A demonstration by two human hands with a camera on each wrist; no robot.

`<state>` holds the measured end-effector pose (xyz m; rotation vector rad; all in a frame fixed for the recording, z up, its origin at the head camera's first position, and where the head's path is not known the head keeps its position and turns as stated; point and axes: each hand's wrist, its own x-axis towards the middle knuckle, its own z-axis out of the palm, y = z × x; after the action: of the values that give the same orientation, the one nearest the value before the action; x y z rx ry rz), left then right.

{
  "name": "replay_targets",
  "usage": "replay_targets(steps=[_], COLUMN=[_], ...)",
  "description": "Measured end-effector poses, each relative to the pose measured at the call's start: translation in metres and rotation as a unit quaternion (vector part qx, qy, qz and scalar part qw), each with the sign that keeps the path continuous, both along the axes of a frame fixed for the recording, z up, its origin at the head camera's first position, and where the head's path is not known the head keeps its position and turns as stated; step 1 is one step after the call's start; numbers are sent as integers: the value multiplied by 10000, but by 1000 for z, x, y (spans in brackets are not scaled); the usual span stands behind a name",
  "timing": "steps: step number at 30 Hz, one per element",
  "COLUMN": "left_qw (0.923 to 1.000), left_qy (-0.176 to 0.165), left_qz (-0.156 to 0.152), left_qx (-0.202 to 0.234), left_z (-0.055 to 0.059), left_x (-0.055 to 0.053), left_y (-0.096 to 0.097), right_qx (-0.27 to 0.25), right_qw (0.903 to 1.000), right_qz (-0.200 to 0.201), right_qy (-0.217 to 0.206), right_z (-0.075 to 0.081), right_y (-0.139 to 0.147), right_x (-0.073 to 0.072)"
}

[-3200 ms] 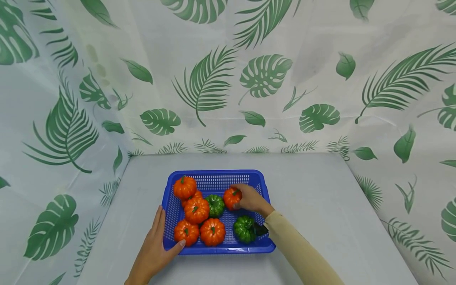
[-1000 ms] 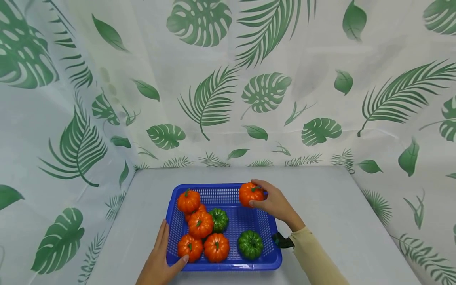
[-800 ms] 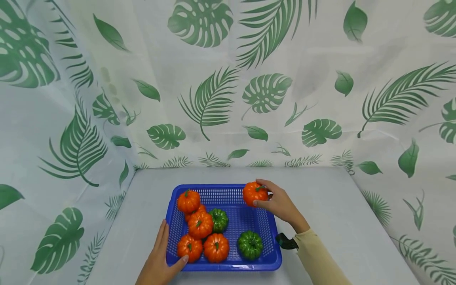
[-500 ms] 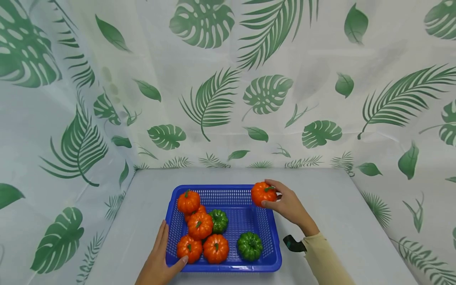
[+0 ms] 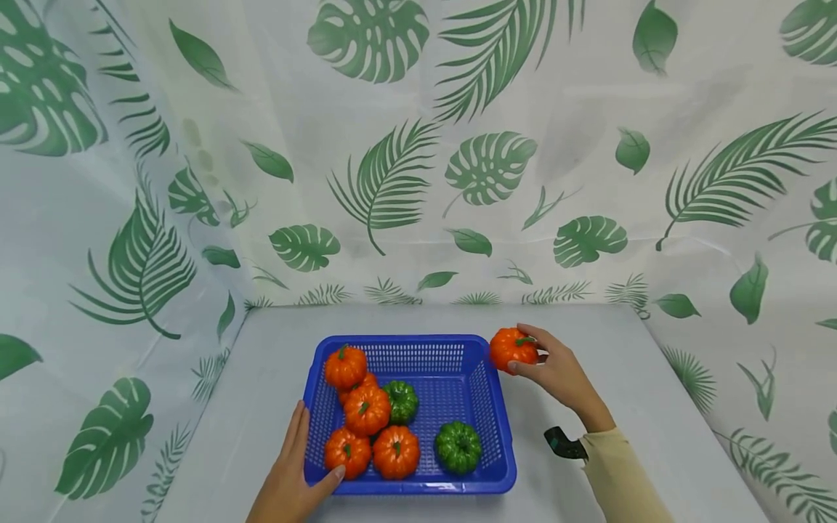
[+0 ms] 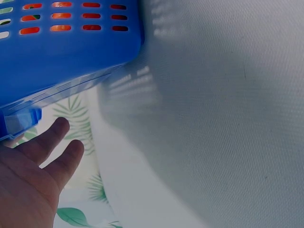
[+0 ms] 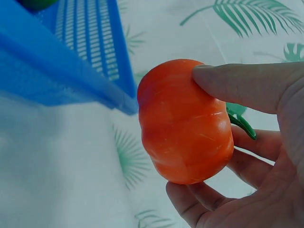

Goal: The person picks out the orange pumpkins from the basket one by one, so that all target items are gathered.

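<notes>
Just outside the far-right corner of the blue basket (image 5: 425,487): here's the orange pumpkin (image 5: 511,351), out past the rim! Half a second ago it overlaps that corner; now it's shifted right, just beside it.
Right hand (image 5: 561,372): fingers and thumb curled in a firm grasp, pumpkin between them, the thumb (image 7: 240,84) on one side, fingertips on the opposite side.
Green stem (image 7: 244,125): aimed back at the palm, to the right in the head view, its tip bending.
Squat body: longer axis running from thumb to fingertips, crosswise to the stem.
Left hand (image 5: 286,476): same spot, fingers straight along the basket's left end, thumb over its near-left corner.
</notes>
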<state>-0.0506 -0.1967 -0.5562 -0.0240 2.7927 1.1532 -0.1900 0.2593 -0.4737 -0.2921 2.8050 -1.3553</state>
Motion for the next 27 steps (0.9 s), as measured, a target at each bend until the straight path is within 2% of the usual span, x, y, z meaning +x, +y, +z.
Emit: replay_targets(steps=[10, 18, 27], left_qw=[10000, 9999, 9996], left_qy=[-63, 108, 269], left_qz=[-34, -59, -103], left_qx=[40, 18, -12], left_z=[2, -3, -4], left_x=[-1, -1, -2], left_y=[0, -2, -2], right_qx=[-5, 56, 83], right_qw=[9984, 9971, 9938], right_qz=[-390, -539, -634], right_qy=[-414, -542, -908], right_z=[-9, -27, -47], right_y=[24, 39, 43], right_x=[-3, -5, -7])
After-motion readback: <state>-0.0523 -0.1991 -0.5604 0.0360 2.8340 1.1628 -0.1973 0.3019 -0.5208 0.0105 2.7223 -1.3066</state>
